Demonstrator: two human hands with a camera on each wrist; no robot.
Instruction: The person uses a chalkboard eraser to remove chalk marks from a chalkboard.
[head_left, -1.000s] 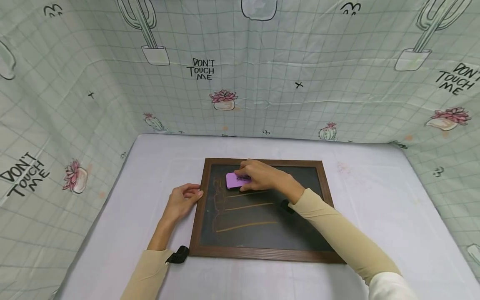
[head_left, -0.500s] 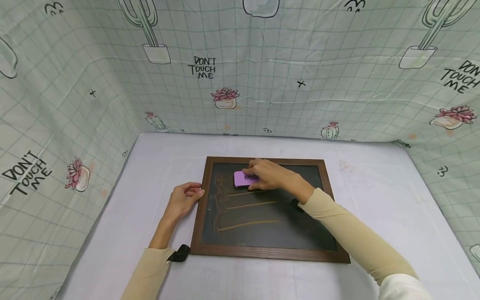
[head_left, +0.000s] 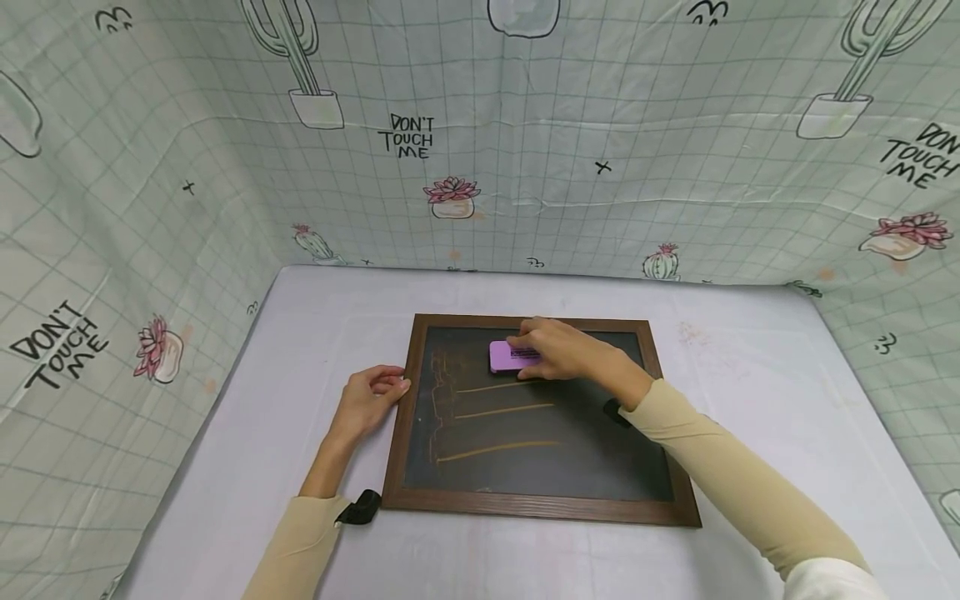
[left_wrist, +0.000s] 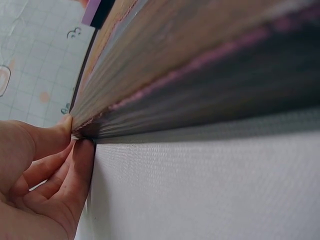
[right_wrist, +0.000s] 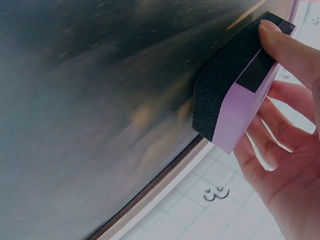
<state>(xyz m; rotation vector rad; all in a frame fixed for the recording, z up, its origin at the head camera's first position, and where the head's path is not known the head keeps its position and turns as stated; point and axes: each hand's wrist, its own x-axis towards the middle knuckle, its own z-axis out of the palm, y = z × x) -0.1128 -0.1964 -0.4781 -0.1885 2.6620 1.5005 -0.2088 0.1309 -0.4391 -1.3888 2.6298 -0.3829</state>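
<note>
A framed chalkboard (head_left: 600,467) lies on the white-covered table, with faint orange chalk marks and several yellowish chalk lines (head_left: 498,450) on its dark surface. My right hand (head_left: 577,350) grips a purple chalkboard eraser (head_left: 504,357) near the board's upper middle. In the right wrist view, the eraser (right_wrist: 237,107) has its black felt side toward the board, thumb on one side and fingers on the other. At the left edge, my left hand (head_left: 367,402) holds the brown wooden frame (head_left: 399,433); the left wrist view has thumb and fingers pinching that edge (left_wrist: 82,131).
A white cloth (head_left: 330,308) covers the table around the board. Behind and at both sides hangs a pale grid-patterned fabric (head_left: 525,225) with cactus drawings. A black wrist device (head_left: 360,507) sits beside the board's lower left corner.
My right hand has slid the eraser rightward along the upper part of the board. The left hand stays at the frame's left edge, and the chalk lines look unchanged.
</note>
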